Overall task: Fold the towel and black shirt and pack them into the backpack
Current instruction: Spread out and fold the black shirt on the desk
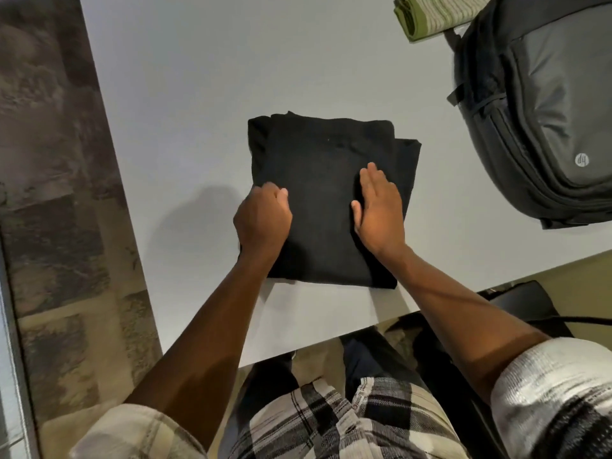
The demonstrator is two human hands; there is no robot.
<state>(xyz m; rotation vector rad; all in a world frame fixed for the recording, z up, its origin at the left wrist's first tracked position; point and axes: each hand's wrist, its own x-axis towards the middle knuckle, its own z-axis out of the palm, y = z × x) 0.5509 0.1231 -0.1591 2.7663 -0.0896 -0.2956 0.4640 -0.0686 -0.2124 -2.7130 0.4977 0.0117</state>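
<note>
The black shirt [318, 167] lies folded into a rough square in the middle of the white table [198, 77]. My left hand [261, 218] sits on the shirt's left edge with curled fingers gripping the fabric. My right hand [377, 210] presses flat on the shirt's right half, fingers straight. The green striped towel [430, 13] lies folded at the far right, its right end tucked behind the dark grey backpack [546, 111], which lies on the table's right side.
The table's near edge runs just below the shirt. A black chair [526, 309] stands at the lower right beside my legs. A patterned floor [56, 193] lies to the left of the table.
</note>
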